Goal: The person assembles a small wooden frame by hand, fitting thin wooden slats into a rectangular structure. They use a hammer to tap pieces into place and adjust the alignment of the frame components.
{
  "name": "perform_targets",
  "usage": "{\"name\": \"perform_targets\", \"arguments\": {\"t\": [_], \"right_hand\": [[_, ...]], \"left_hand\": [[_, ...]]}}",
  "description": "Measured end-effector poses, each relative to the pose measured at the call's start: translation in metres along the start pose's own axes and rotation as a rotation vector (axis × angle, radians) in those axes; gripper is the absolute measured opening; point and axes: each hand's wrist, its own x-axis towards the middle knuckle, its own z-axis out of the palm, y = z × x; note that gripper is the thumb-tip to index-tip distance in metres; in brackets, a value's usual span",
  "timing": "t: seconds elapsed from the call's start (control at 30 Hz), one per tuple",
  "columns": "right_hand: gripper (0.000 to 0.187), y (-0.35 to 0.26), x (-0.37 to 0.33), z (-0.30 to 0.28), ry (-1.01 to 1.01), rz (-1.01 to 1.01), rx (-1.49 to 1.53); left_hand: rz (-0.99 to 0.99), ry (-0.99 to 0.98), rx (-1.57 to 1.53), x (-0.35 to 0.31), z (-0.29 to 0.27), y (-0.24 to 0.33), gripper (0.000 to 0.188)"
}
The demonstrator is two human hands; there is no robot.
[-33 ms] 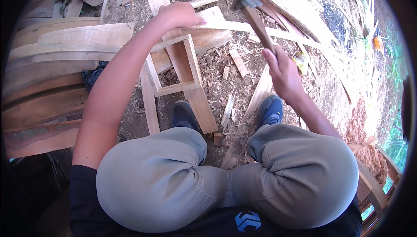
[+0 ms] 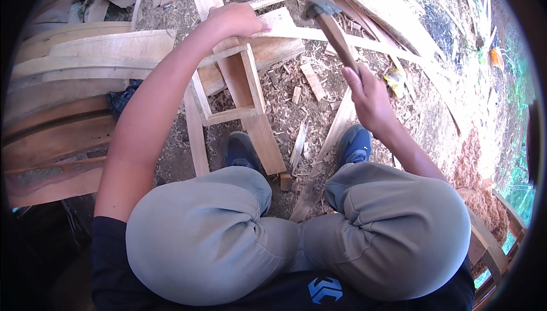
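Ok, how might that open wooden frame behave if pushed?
The wooden frame would probably feel light for its size: narrow slats around an open middle. Each slat looks stiff, though the corners might twist; their joints are too small to judge. It seems to lie over a plank, so it could rock or slide.

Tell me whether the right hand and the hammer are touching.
Touching: the head view shows the right hand closed around the handle of the hammer.

One fisheye head view, steeply downward over near knees [image 2: 196, 234] to the hands [image 2: 373, 99] beyond.
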Motion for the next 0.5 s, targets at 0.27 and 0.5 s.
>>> {"name": "perform_targets", "arguments": {"t": [0.27,0.5], "right_hand": [[0.038,0.013,0.007,0.018,-0.069,-0.105,-0.116],[0.033,0.017,-0.010,0.017,0.114,-0.125,0.002]], "left_hand": [[-0.020,-0.185,-0.038,0.000,-0.001,0.001,0.061],[0.084,-0.103,-0.098,0.013,0.010,-0.007,0.062]]}}
